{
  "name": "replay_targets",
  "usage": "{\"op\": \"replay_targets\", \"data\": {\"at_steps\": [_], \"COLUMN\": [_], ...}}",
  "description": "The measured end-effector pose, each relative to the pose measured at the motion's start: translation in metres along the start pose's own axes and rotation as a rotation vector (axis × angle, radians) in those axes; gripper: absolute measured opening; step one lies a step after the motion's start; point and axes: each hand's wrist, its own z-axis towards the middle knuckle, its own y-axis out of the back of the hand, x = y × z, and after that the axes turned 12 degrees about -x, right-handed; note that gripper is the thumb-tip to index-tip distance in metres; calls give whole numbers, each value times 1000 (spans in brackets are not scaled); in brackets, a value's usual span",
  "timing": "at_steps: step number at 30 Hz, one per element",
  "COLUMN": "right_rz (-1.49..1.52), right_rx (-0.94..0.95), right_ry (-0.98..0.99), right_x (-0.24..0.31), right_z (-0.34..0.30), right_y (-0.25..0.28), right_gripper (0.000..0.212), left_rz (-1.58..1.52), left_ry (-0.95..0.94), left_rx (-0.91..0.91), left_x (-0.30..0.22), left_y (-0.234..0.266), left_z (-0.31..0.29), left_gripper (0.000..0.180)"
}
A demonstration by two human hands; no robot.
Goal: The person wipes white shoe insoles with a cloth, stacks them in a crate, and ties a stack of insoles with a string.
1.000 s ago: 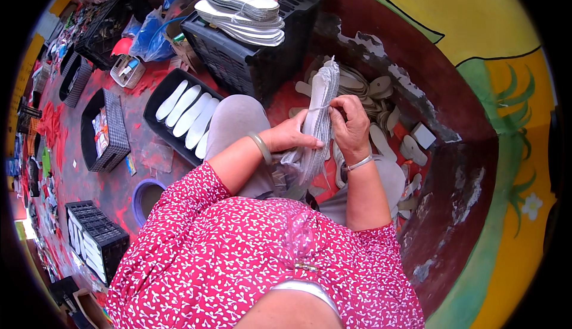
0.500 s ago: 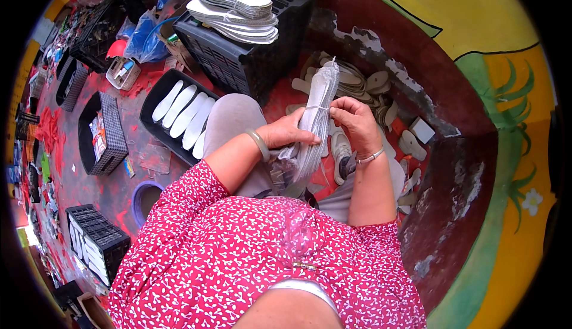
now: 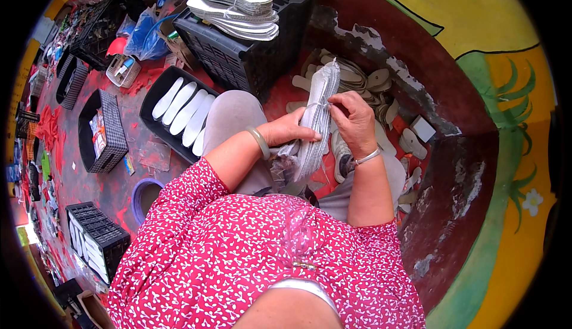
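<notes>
A bundle of pale shoe insoles [image 3: 323, 83] stands on end in front of me, its sheets stacked edge to edge. A thin string [image 3: 320, 104] runs around its middle. My left hand [image 3: 289, 129] grips the bundle from the left, thumb across its face. On the other side, my right hand [image 3: 356, 121] has thumb and forefinger pinched at the string, close against the bundle's edge. Some clear plastic [image 3: 284, 167] hangs below my left hand, by my lap. What my right fingertips hold is partly hidden, but the string leads into them.
Tied insole stacks [image 3: 235, 16] lie on an upturned black crate [image 3: 229, 55] ahead. Left of my knee sits a black tray [image 3: 156, 90] with a row of white insoles. More loose insoles [image 3: 351, 75] are heaped by the dark red wall [image 3: 459, 210]. A purple-rimmed bucket [image 3: 139, 207] stands at left.
My right hand has shifted slightly left and up along the string, closer to the bundle. The left hand keeps its grip, almost still.
</notes>
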Motion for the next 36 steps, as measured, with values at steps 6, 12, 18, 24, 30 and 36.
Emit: {"op": "replay_targets", "data": {"at_steps": [6, 12, 18, 24, 30, 36], "right_rz": [-211, -311, -279, -35, 218, 114], "right_rx": [24, 97, 111, 306, 79, -49], "right_ry": [260, 357, 282, 36, -317, -96], "right_x": [-2, -2, -1, -8, -17, -4], "right_z": [0, -1, -2, -3, 2, -5], "right_y": [-1, 1, 2, 12, 17, -5], "right_gripper": [11, 7, 7, 5, 9, 7], "left_rz": [43, 151, 199, 560, 175, -2], "left_ry": [-19, -6, -51, -144, -112, -106], "left_rx": [13, -35, -54, -384, -294, -127], "left_x": [7, 6, 6, 8, 2, 1], "left_y": [2, 0, 0, -2, 1, 0], "left_z": [3, 1, 1, -2, 0, 3], "left_gripper": [64, 69, 74, 74, 67, 71]}}
